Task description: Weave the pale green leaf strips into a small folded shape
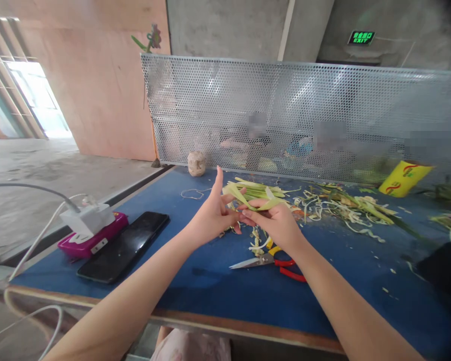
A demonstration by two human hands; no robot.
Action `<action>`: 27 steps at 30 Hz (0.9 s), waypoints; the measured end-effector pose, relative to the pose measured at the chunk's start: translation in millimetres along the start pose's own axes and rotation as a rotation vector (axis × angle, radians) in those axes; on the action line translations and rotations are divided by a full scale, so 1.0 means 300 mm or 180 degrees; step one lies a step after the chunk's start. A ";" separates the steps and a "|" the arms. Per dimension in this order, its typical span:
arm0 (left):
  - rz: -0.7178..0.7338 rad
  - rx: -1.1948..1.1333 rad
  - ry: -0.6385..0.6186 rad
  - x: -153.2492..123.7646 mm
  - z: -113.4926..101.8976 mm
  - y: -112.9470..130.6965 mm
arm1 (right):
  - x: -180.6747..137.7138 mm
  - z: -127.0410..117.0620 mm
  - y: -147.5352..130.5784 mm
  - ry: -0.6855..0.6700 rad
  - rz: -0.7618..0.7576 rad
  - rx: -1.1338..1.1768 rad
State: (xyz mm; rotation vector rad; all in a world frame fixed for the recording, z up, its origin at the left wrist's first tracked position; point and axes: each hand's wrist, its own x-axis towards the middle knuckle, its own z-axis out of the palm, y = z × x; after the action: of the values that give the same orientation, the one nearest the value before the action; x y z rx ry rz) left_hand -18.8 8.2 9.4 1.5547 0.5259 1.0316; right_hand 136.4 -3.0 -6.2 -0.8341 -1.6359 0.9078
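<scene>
Fingers of the right hand point(283, 223) pinch a green strip point(236, 193); the left hand's point(207, 220) hold I can't tell. Scraps point(319, 205) seem already shed; piled stalks point(261, 187) look left.

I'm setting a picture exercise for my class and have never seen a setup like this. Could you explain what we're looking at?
There is no machine here: the left hand and right hand are a person's own, both bare. The single picture comes from a camera worn on that person's head, looking forward and down. On the blue table lie scissors with red and yellow handles, a black phone, a purple power strip, pale green stalks and scattered scraps. A perforated metal screen stands behind. The right hand has its grip on a pale green strip; the left hand's fingers are close by, but whether they hold it too is hard to tell.
</scene>
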 end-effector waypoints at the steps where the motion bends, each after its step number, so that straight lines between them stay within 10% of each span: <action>1: 0.0005 -0.0003 0.0017 0.000 0.002 0.002 | -0.001 0.000 -0.003 0.0049 -0.0023 -0.0027; 27: -0.0327 -0.0147 -0.0065 -0.007 0.020 0.006 | 0.015 -0.022 -0.002 0.0319 0.0343 -0.0649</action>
State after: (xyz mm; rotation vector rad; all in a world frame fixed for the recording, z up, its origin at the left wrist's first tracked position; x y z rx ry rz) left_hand -15.1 2.7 10.7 1.4808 0.5586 0.9425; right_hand 142.0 1.6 -2.5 -1.0997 -1.6262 0.7681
